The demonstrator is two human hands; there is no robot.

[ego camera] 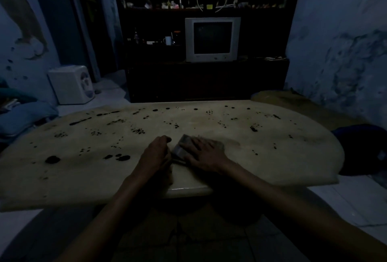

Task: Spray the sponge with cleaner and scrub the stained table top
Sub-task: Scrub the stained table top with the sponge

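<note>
A pale oval table top (261, 157) fills the middle of the dim view, dotted with many dark stains (123, 157). Near its front middle lies a grey sponge (180, 148). My right hand (204, 152) lies flat on the sponge, fingers spread, pressing it to the table. My left hand (156, 153) rests just left of the sponge with its fingers curled at the sponge's left edge. Whether the left hand holds anything is hidden in the dark. No spray bottle shows.
A dark shelf unit with an old television (212, 39) stands behind the table. A white box fan (72, 84) sits on the floor at back left. Blue cushions (23, 117) lie at the left, a dark bundle (364, 148) at the right edge.
</note>
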